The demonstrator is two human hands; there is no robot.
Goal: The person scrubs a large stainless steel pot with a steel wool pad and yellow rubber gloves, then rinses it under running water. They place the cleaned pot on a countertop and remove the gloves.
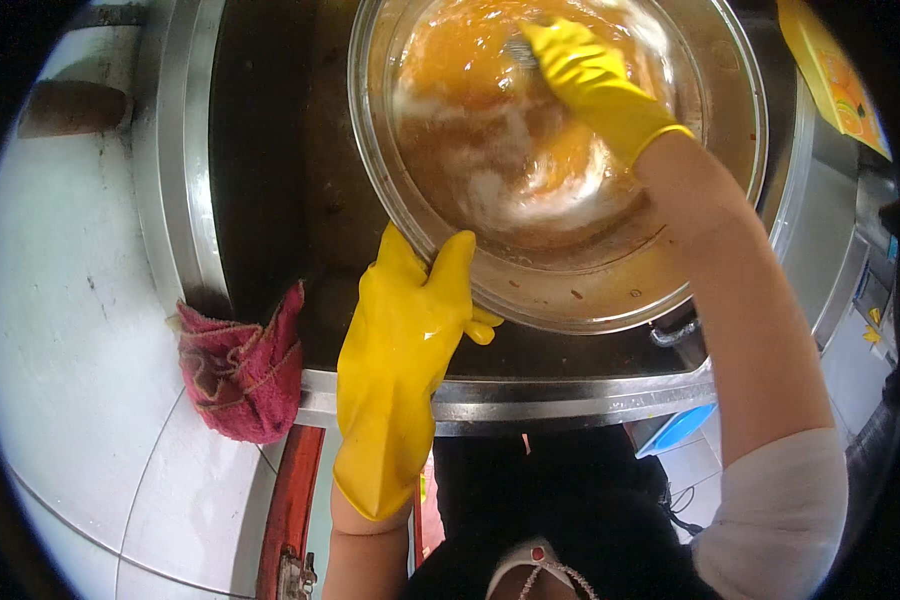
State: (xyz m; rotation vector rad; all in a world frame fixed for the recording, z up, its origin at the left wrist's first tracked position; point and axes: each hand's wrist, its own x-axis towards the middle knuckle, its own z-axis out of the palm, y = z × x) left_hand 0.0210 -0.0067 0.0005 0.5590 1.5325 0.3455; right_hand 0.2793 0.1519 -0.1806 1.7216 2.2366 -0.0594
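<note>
Head view: the basin looks heavy, slippery, best held where left fingers pinch its rim; right fingers clutch a scourer inside.

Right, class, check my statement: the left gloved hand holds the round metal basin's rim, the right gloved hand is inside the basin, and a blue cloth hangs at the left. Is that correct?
Not quite: the head view shows the cloth is dark pinkish-red, not blue. The left gloved hand does hold the basin's rim, with the right gloved hand inside.
</note>
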